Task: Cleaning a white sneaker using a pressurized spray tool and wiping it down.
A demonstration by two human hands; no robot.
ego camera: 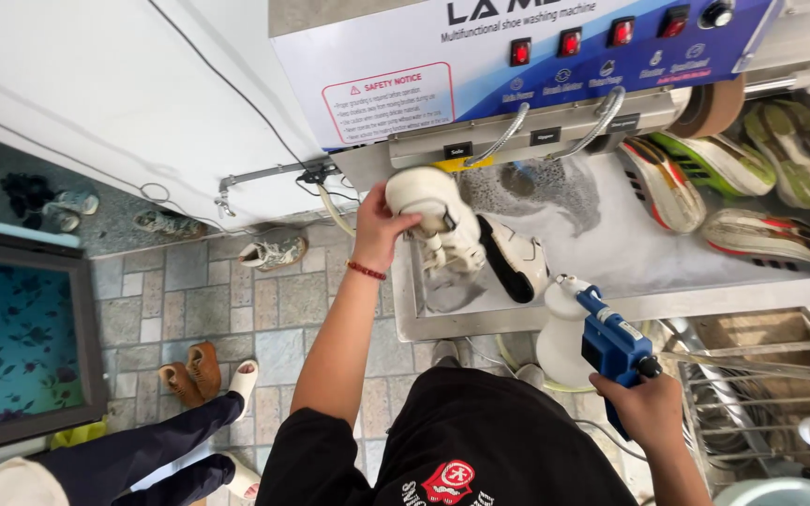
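My left hand [382,225] grips a white shoe [433,211] over the sink [611,253]; my right hand [647,405] grips a blue power brush [611,342].

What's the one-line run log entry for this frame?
left hand: holds white shoe over soapy basin | right hand: grips blue power brush | rack: sneakers soles-up

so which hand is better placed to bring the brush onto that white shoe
The right hand. It already grips the blue power brush, whose round white head sits just below the white shoe. The left hand is occupied holding that shoe up over the soapy basin.
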